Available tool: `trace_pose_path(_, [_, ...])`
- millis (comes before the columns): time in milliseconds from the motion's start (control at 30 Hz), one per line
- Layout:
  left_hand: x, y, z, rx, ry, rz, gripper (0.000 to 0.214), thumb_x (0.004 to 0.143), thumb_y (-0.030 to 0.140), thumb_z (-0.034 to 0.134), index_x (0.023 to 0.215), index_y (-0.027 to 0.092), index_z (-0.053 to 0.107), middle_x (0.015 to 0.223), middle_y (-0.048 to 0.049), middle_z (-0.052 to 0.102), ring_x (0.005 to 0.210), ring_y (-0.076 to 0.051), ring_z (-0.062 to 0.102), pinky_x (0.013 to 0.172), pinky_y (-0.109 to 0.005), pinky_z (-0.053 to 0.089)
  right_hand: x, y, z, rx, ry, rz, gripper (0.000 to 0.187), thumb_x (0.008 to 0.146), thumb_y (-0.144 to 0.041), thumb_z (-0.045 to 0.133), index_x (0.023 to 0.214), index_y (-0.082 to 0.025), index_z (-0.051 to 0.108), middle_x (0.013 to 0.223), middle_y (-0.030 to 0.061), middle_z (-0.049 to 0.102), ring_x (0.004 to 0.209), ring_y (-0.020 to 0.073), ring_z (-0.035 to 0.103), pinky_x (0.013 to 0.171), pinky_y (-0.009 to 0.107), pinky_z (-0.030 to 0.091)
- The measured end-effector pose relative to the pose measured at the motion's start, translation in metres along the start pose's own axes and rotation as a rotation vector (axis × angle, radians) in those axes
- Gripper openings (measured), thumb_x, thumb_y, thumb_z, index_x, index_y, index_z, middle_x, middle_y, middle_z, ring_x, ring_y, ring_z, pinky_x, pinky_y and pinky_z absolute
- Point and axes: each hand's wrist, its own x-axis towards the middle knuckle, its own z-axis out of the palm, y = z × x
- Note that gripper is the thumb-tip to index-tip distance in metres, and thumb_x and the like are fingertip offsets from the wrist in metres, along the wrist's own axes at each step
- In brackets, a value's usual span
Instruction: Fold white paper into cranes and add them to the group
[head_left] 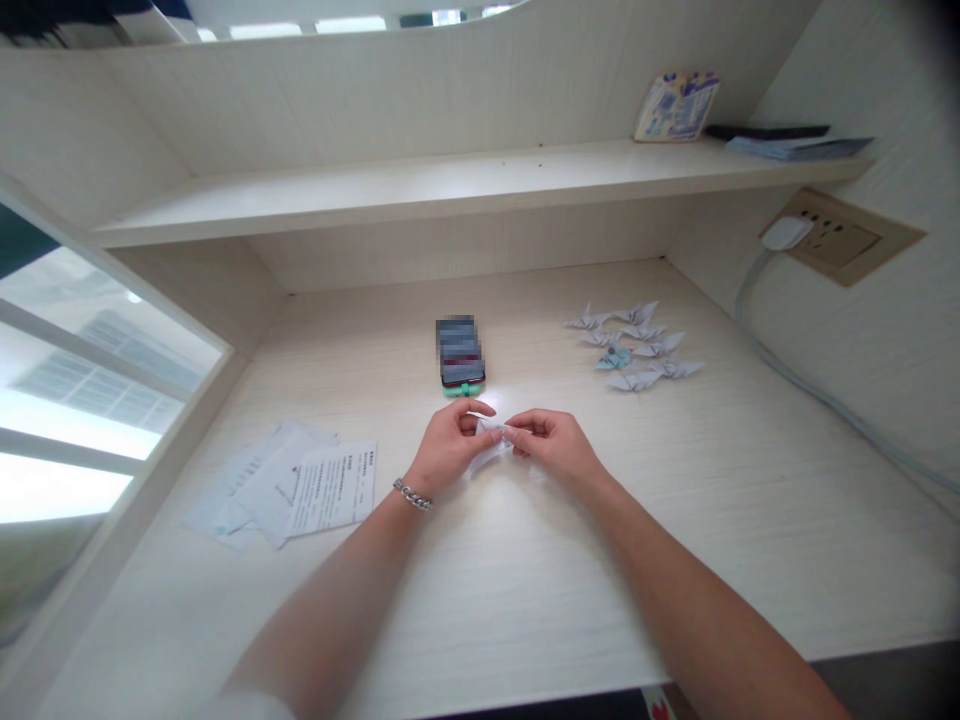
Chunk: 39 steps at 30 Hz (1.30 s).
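Observation:
A small folded piece of white paper is pinched between both my hands just above the pale wooden desk. My left hand, with a metal chain bracelet at the wrist, grips its left end with closed fingers. My right hand pinches the right end. Right behind the hands a phone in a teal case lies flat. Several finished folded paper cranes are grouped on the desk to the back right.
Loose printed sheets lie at the left. A shelf above holds a leaning card and flat items. A wall socket with a plug and grey cable is at the right. A window is at the left.

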Motion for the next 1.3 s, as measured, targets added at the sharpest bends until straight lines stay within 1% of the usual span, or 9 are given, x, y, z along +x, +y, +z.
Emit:
trace_pose_path(67, [-0.0005, 0.0001, 0.0005, 0.014, -0.012, 0.007, 0.036, 0.063, 0.032, 0.070, 0.091, 0.013, 0.058, 0.053, 0.0043, 0.049, 0.048, -0.006, 0.045, 0.044, -0.017, 0.032, -0.0010, -0.0009, 0.0011, -0.056, -0.021, -0.003, 0.028, 0.067, -0.041, 0.064, 0.077, -0.015, 0.067, 0.060, 0.0032, 0.063, 0.053, 0.0137, 0.056, 0.051, 0.025, 0.044])
trace_pose_path(167, [-0.0005, 0.0006, 0.0012, -0.004, -0.031, 0.001, 0.034, 0.064, 0.032, 0.069, 0.091, 0.012, 0.058, 0.054, 0.0036, 0.051, 0.048, -0.007, 0.047, 0.045, -0.017, 0.033, -0.0013, -0.0005, 0.0016, -0.046, -0.013, 0.012, 0.028, 0.067, -0.041, 0.064, 0.074, -0.014, 0.067, 0.055, 0.0022, 0.060, 0.051, 0.0131, 0.054, 0.049, 0.024, 0.042])
trace_pose_path(300, [0.0004, 0.0006, 0.0015, -0.054, -0.011, -0.001, 0.030, 0.066, 0.032, 0.067, 0.087, 0.013, 0.058, 0.068, -0.0027, 0.061, 0.062, -0.012, 0.058, 0.054, -0.021, 0.042, -0.0002, 0.0017, 0.0007, 0.007, -0.013, 0.036, 0.030, 0.064, -0.042, 0.066, 0.073, -0.014, 0.067, 0.055, 0.0020, 0.060, 0.050, 0.0131, 0.054, 0.048, 0.024, 0.041])
trace_pose_path(433, [0.0008, -0.0003, 0.0011, -0.062, -0.021, 0.001, 0.028, 0.067, 0.033, 0.066, 0.085, 0.012, 0.059, 0.075, -0.0060, 0.065, 0.069, -0.015, 0.061, 0.060, -0.024, 0.046, -0.0001, 0.0016, 0.0007, 0.017, -0.028, 0.047, 0.030, 0.064, -0.042, 0.066, 0.074, -0.014, 0.067, 0.056, 0.0022, 0.061, 0.050, 0.0130, 0.054, 0.048, 0.024, 0.042])
trace_pose_path(633, [0.0009, -0.0012, 0.0008, -0.047, -0.016, 0.012, 0.027, 0.068, 0.031, 0.066, 0.085, 0.012, 0.059, 0.074, -0.0058, 0.064, 0.068, -0.014, 0.061, 0.060, -0.024, 0.047, -0.0007, 0.0009, 0.0019, 0.026, -0.019, 0.047, 0.029, 0.066, -0.043, 0.065, 0.070, -0.014, 0.065, 0.053, 0.0018, 0.059, 0.048, 0.0128, 0.054, 0.048, 0.024, 0.042])
trace_pose_path(900, [0.0002, 0.0012, 0.0018, -0.058, -0.005, 0.012, 0.027, 0.067, 0.029, 0.066, 0.087, 0.012, 0.059, 0.073, -0.0044, 0.063, 0.066, -0.013, 0.059, 0.059, -0.022, 0.045, -0.0023, -0.0004, 0.0035, -0.007, 0.015, 0.018, 0.025, 0.069, -0.039, 0.063, 0.071, -0.014, 0.066, 0.054, 0.0024, 0.060, 0.050, 0.0127, 0.054, 0.048, 0.024, 0.042])
trace_pose_path(1000, [0.0000, 0.0014, 0.0033, -0.056, -0.040, -0.008, 0.031, 0.064, 0.028, 0.069, 0.089, 0.011, 0.059, 0.068, -0.0023, 0.062, 0.061, -0.011, 0.058, 0.055, -0.021, 0.044, -0.0024, -0.0010, 0.0042, -0.001, 0.045, -0.002, 0.026, 0.070, -0.039, 0.063, 0.072, -0.014, 0.066, 0.054, 0.0025, 0.060, 0.049, 0.0125, 0.054, 0.048, 0.024, 0.042])
trace_pose_path(1067, [0.0001, 0.0014, 0.0041, -0.076, -0.067, -0.040, 0.032, 0.062, 0.025, 0.070, 0.088, 0.011, 0.058, 0.069, -0.0030, 0.063, 0.062, -0.012, 0.059, 0.056, -0.022, 0.045, -0.0019, -0.0005, 0.0042, 0.010, 0.054, -0.002, 0.026, 0.069, -0.040, 0.063, 0.072, -0.014, 0.066, 0.053, 0.0024, 0.060, 0.049, 0.0123, 0.053, 0.047, 0.024, 0.042])
trace_pose_path(1300, [0.0005, 0.0038, 0.0027, -0.105, -0.075, -0.080, 0.031, 0.062, 0.018, 0.068, 0.090, 0.011, 0.057, 0.069, -0.0032, 0.063, 0.064, -0.014, 0.061, 0.058, -0.023, 0.046, 0.0006, 0.0010, 0.0009, 0.083, -0.001, 0.060, 0.027, 0.068, -0.038, 0.065, 0.077, -0.012, 0.067, 0.056, 0.0031, 0.063, 0.051, 0.0126, 0.057, 0.052, 0.024, 0.047])
